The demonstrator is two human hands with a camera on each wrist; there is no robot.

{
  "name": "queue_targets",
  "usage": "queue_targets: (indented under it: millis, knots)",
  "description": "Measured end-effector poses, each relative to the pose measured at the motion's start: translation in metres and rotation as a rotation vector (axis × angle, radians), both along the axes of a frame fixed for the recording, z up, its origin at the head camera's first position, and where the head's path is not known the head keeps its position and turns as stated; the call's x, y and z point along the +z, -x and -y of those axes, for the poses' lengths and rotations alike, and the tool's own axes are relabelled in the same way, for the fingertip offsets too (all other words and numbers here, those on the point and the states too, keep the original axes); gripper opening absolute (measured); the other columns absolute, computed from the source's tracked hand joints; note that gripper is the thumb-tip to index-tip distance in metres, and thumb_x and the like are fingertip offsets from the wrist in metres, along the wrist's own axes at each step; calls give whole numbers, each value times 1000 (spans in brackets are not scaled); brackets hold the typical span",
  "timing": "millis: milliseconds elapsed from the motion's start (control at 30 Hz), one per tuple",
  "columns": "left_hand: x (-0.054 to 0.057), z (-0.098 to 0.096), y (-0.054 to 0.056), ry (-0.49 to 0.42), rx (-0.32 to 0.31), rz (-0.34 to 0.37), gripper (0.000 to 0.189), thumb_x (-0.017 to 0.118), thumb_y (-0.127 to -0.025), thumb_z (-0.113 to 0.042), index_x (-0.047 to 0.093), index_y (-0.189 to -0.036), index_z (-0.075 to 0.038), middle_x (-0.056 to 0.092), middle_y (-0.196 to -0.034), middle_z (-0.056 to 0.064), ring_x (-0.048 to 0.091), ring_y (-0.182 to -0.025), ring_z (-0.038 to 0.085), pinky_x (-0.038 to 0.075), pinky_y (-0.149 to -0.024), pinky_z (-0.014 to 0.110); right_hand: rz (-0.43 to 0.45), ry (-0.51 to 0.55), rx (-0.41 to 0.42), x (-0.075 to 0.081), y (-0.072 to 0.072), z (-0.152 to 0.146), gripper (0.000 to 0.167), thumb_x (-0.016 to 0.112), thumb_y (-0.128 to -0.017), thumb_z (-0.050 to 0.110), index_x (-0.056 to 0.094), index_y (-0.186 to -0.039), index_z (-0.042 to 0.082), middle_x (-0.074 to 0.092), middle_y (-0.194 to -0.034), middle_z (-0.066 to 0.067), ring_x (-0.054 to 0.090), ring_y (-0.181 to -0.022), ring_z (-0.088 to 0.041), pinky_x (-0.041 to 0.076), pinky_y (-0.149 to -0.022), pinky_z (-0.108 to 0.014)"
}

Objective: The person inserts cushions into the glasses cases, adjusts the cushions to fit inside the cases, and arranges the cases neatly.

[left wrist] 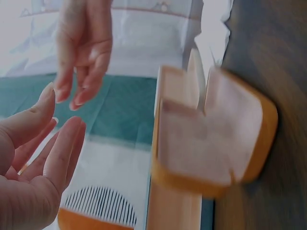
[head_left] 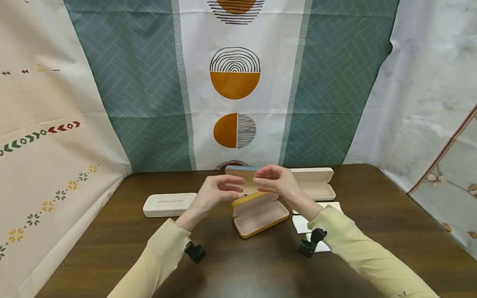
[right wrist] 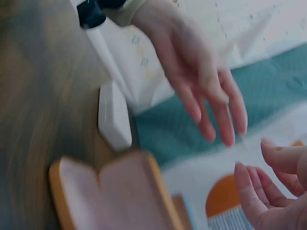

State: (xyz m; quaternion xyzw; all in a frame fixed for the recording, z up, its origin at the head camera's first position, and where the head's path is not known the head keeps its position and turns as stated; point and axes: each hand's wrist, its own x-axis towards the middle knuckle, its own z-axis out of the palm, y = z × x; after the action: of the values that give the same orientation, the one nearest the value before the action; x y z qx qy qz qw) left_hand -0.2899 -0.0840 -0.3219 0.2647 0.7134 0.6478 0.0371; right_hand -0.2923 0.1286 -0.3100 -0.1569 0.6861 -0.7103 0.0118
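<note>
My left hand [head_left: 214, 193] and right hand [head_left: 283, 182] are raised, facing each other above an open yellow glasses case [head_left: 262, 218]. Fingers on both hands are gently bent, with thumbs apart from the fingertips, and a gap separates the hands. I see no object plainly held; a faint pale streak near the left fingertips in the right wrist view is too blurred to tell. The yellow case has a pale pink lining [left wrist: 187, 139], and its lid stands up. Behind it, partly hidden by the hands, stands an open blue-edged case [head_left: 239, 170].
At left lies a closed white glasses case [head_left: 167, 205]. An open cream case [head_left: 315, 191] stands at the back right. Several white cloths [head_left: 301, 225] lie partly beneath the right forearm. Patterned curtains [head_left: 154, 103] hang behind the dark wooden table [head_left: 250, 271].
</note>
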Motion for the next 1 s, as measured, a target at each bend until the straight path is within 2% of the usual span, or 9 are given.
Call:
queue_targets:
  millis: [133, 233, 400, 533, 700, 900, 1000]
  knots:
    - [-3, -23, 0, 22, -41, -22, 35, 71, -75, 3, 62, -109, 5, 62, -104, 13, 61, -90, 28, 50, -72, 35, -3, -41, -21, -14, 2, -36, 34, 68, -80, 1, 53, -106, -14, 61, -94, -13, 60, -85, -22, 49, -73, -40]
    - [-8, -40, 1, 32, -85, -26, 35, 71, -74, 5, 62, -108, 7, 61, -105, 16, 61, -90, 30, 50, -71, 34, 0, -72, -17, -27, 2, -63, 35, 68, -80, 1, 51, -106, -15, 61, -93, -12, 61, -83, -20, 48, -75, -41]
    - [-22, -64, 6, 37, -159, 22, 37, 69, -75, 7, 59, -110, 11, 61, -105, 19, 59, -91, 33, 50, -70, 33, -2, -168, -36, -47, 2, -103, 33, 69, -80, 2, 54, -104, -14, 61, -92, -13, 60, -85, -29, 48, -75, -42]
    - [-32, -82, 8, 55, -168, 91, 32, 67, -76, 8, 62, -108, 7, 63, -99, 15, 62, -86, 27, 51, -68, 33, -8, -237, -21, -60, 2, -130, 33, 69, -80, 4, 54, -103, -15, 60, -93, -17, 57, -89, -37, 47, -75, -43]
    - [-42, -106, 5, 87, -169, 148, 28, 70, -75, 5, 66, -102, 2, 64, -91, 8, 63, -76, 18, 51, -66, 32, -20, -313, -3, -71, 1, -165, 35, 68, -81, 5, 53, -103, -16, 59, -92, -18, 57, -87, -35, 48, -74, -43]
    - [-58, -134, 2, 151, -189, 140, 27, 72, -72, 6, 66, -98, 5, 65, -89, 12, 63, -68, 14, 51, -61, 29, -47, -414, 28, -78, -3, -199, 30, 67, -81, 5, 55, -102, -13, 59, -91, -22, 60, -80, -30, 50, -70, -41]
    - [-64, -142, 4, 197, -172, 122, 28, 73, -70, 7, 66, -97, 7, 66, -88, 12, 63, -65, 12, 51, -58, 26, -72, -460, 78, -81, -3, -210, 29, 66, -82, 4, 54, -102, -13, 59, -89, -20, 60, -76, -26, 50, -68, -40]
